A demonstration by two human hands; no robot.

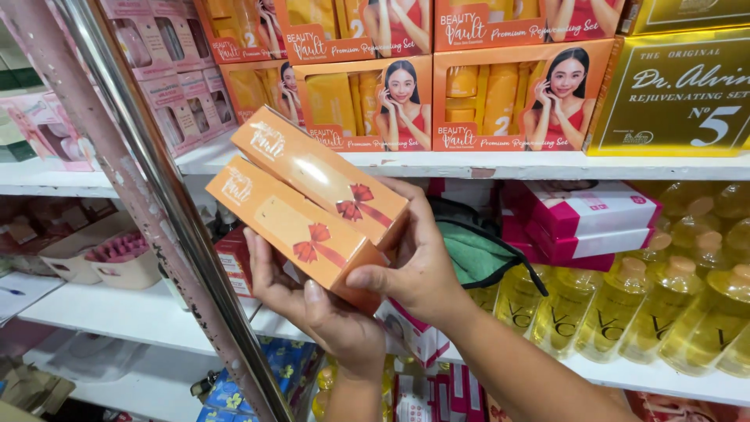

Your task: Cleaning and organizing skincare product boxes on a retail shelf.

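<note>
Head view: two orange boxes (308,199), stacked before the white shelf (547,164), are clasped by left hand (312,301) and right hand (418,266) fingers; the upper could be slid off if tilted.

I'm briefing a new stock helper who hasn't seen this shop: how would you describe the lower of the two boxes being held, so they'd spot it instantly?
Start at the white shelf lined with orange gift sets. Just below and in front of it, the left hand and right hand hold two long orange boxes. Yours is the lower box, resting on the left palm, beneath the upper box that catches the glare.
</note>
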